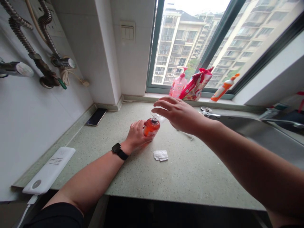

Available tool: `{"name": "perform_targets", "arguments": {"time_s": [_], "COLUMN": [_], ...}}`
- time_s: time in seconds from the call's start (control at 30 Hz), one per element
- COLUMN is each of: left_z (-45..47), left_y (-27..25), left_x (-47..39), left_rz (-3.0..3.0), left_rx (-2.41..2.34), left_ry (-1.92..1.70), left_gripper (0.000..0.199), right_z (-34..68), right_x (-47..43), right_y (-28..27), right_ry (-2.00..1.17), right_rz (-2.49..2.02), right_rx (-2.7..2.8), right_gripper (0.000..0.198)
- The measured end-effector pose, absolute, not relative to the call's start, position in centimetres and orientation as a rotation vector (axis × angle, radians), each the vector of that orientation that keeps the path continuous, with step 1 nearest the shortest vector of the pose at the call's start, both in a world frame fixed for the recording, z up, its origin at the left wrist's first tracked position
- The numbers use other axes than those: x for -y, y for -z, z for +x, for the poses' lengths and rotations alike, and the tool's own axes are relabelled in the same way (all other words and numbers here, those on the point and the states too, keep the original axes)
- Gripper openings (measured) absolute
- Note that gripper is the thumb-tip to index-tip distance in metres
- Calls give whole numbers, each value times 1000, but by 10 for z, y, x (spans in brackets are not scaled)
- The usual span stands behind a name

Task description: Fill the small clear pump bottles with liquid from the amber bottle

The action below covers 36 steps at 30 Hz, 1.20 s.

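Note:
My left hand (pixel 136 135) is wrapped round a bottle of orange-red liquid (pixel 152 127), which stands on the counter. The bottle has a dark neck at its top. Just above that neck, my right hand (pixel 174 114) reaches over with curved fingers and holds a clear plastic cap (pixel 159 117). The cap is partly hidden under the fingers, and I cannot tell whether it touches the neck. A folded white tissue (pixel 161 155) lies on the counter in front of the bottle.
A phone (pixel 96 117) and a white power bank (pixel 49 171) lie on the speckled counter (pixel 190 177) at left. A pink pump bottle (pixel 178 85), a red pouch (pixel 197 85) and an orange-white bottle (pixel 223 89) stand by the window. The steel sink (pixel 266 136) is at right.

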<state>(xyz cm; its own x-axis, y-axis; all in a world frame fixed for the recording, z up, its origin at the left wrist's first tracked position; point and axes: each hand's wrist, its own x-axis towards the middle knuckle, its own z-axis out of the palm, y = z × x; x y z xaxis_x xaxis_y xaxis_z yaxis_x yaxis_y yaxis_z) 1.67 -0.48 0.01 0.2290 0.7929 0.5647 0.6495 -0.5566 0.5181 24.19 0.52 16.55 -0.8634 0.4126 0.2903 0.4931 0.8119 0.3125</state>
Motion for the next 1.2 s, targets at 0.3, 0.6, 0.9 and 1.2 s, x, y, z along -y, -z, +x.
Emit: {"name": "perform_targets", "arguments": {"time_s": [0.3,0.6,0.9,1.2], "left_z": [16,16,16,17], "left_y": [0,3,6,5], "left_x": [4,2,0,1], "left_rz": [2219,2198,2164,2108], "left_rx": [-1318,-1326,-1305,-1292], "left_ry": [-1256,-1272,-1276,-1270], "left_gripper": [46,48,53,54], "right_z": [234,227,224,219], "right_x": [-4,-6,-6,-4], "right_y": [-166,-169,-173,-177], "right_ry": [582,619,613,670], "right_rz": [-683,-628,-615,-598], "right_rx": [2782,2795,2832,2848], "right_gripper": [62,63,61,55]}}
